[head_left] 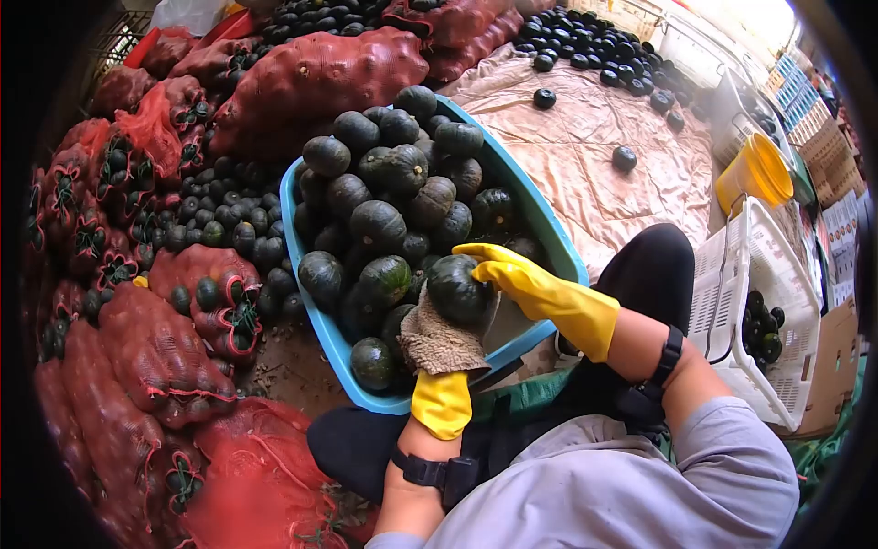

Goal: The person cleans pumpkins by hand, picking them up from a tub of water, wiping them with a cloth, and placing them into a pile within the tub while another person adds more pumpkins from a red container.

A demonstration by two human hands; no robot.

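A dark green squash (459, 289) is held between my two yellow-gloved hands over the near end of a blue tub (315, 322). Below it, my left hand (445, 366) is wrapped in a brown cloth (437, 337) that supports the squash; the fingers are hidden under the cloth. My right hand (498, 267) rests on the squash's upper right side, its gloved fingers bent over the skin. Many more dark green squashes (378, 225) are heaped in the tub, rising above its rim.
Red mesh sacks (160, 343) crowd the left and back. Loose squashes (625, 159) lie on a pale sheet (585, 128) beyond the tub. At right are a white crate (777, 274) with dark squashes and a yellow bucket (754, 174).
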